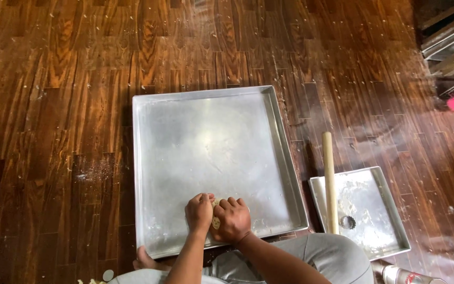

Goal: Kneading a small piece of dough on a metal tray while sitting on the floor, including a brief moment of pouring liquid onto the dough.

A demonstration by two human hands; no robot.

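- I see the left hand (199,212) and the right hand (232,218) pressed together over the near edge of the large metal tray (206,137), both curled shut around one small lump of dough (216,221); only a pale sliver of it shows between the palms.
- The dough sits low over the tray floor, close to the rim nearest the body. I judge that holding it there keeps crumbs and flour inside the tray walls rather than on the wooden floor (53,105).
- Both sets of fingers are folded in, knuckles up, so I read the grip as a squeeze or a shaping hold, not a lift.
- The large tray lies flat on the floor straight ahead of the knees, within reach of both arms without leaning.
- A smaller metal tray (379,221) lies to the right, dusted with flour, with a round metal cutter (347,222) resting in it.
- A wooden rolling pin (330,179) lies across the left edge of the smaller tray, parked clear of the hands but near the right arm.
- A bare foot (145,259) shows at the near left corner of the large tray.
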